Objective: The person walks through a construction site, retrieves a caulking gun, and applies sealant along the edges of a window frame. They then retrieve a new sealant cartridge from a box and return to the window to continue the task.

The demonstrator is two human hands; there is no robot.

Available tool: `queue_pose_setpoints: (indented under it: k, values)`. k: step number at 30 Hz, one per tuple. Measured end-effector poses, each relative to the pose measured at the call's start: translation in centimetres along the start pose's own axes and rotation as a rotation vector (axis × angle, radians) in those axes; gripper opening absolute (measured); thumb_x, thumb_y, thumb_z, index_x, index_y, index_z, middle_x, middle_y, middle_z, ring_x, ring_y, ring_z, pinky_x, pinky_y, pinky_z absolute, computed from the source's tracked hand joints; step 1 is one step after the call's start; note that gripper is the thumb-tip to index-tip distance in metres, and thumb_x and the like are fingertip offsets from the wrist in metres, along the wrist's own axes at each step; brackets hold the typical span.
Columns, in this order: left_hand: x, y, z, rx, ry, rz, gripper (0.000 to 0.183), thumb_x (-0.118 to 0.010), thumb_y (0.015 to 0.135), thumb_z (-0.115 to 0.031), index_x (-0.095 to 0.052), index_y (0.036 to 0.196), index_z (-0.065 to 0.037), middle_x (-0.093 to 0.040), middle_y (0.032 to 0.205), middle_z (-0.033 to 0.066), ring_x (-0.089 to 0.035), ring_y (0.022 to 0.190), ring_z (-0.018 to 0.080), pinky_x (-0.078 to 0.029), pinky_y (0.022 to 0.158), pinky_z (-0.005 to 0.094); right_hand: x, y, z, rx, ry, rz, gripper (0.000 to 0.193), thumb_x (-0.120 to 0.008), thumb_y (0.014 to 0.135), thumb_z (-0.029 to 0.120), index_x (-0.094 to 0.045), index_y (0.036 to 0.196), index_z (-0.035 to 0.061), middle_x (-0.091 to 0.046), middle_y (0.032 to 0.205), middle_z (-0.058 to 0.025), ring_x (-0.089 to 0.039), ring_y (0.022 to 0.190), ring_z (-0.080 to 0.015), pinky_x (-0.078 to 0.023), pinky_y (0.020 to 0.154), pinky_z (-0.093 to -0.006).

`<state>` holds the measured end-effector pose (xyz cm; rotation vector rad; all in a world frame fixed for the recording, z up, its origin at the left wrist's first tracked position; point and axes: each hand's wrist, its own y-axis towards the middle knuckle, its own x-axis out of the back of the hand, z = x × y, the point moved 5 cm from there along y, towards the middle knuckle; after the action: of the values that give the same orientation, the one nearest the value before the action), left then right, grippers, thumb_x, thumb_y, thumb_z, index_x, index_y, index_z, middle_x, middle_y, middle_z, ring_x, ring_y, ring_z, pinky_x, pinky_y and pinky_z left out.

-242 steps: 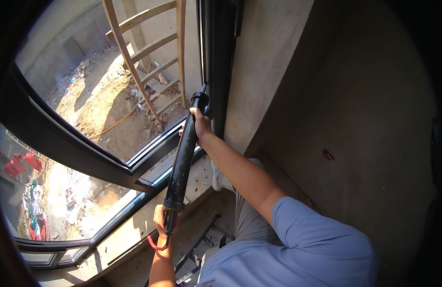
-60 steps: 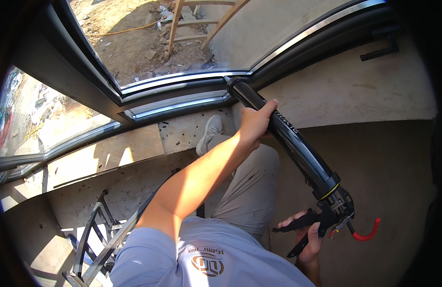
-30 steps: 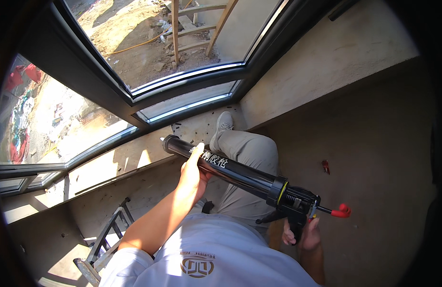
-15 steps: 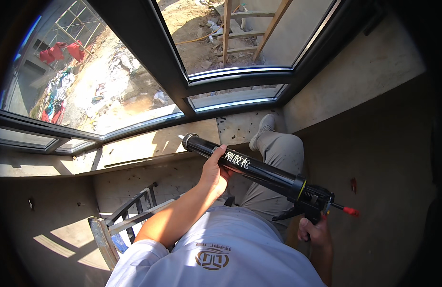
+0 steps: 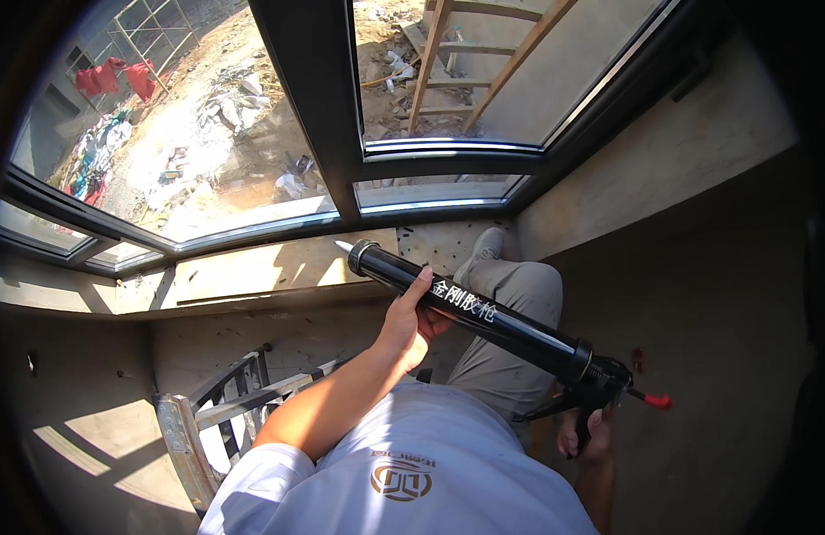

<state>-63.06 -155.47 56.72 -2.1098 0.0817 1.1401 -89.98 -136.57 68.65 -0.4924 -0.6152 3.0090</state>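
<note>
A long black caulking gun (image 5: pixel 528 334) lies slantwise across my front, its pale nozzle at the far left end and a red-tipped rod at the near right end. My left hand (image 5: pixel 410 328) is closed around the barrel from below, thumb on top near the nozzle end. At the rear, my right hand (image 5: pixel 591 437) is closed on the handle beneath the trigger mechanism; part of its fingers is hidden. My right foot, in a grey shoe (image 5: pixel 484 254), rests up on the window ledge, with the knee bent under the barrel.
Ahead stands a dark-framed window (image 5: pixel 341 169), with a wooden ladder (image 5: pixel 428 62) and rubble outside. A board (image 5: pixel 243 272) lies on the ledge (image 5: pixel 435 242), where small dark bits are scattered. At lower left is a metal stepladder (image 5: pixel 185 437). A plastered wall (image 5: pixel 644 178) borders the right side.
The caulking gun and both hands have shifted slightly to the right in view, and the gun's rear end sits lower. My view has turned a little. Both hands keep their hold.
</note>
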Motion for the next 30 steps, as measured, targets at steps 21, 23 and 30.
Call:
queue_pose_setpoints:
  k: [21,23,30]
  values:
    - [20.6,5.7,10.6,0.202,0.298,-0.126,0.071,-0.064,0.095,-0.056,-0.049,0.134,0.001,-0.062,0.132,0.0228,-0.063,0.121,0.0319,-0.052,0.101,0.0440,-3.3,9.9,2.6,-0.388,-0.703,-0.145,0.044,-0.062,0.100,0.045,-0.053,0.088,0.0036,-0.050,0.057,-0.0013,-0.045,0.042,-0.0088,-0.045,0.044,-0.0281]
    - [21.6,5.8,11.2,0.239,0.295,-0.141,0.073,-0.062,0.095,-0.058,-0.048,0.136,0.001,-0.061,0.133,0.0231,-0.062,0.123,0.0324,-0.051,0.102,0.0449,-3.1,12.3,1.0,-0.387,-0.683,-0.039,0.048,-0.061,0.099,0.050,-0.054,0.100,0.0027,-0.049,0.057,-0.0019,-0.044,0.042,-0.0085,-0.045,0.044,-0.0280]
    - [23.0,15.4,7.9,-0.232,-0.138,-0.210,0.057,-0.067,0.094,-0.051,-0.060,0.122,-0.002,-0.069,0.115,0.0150,-0.068,0.106,0.0280,-0.057,0.091,0.0430,2.3,24.4,-13.4,-0.513,-0.023,0.272,0.049,-0.043,0.103,0.060,-0.057,0.106,0.0139,-0.047,0.059,-0.0002,-0.039,0.039,-0.0098,-0.040,0.043,-0.0285]
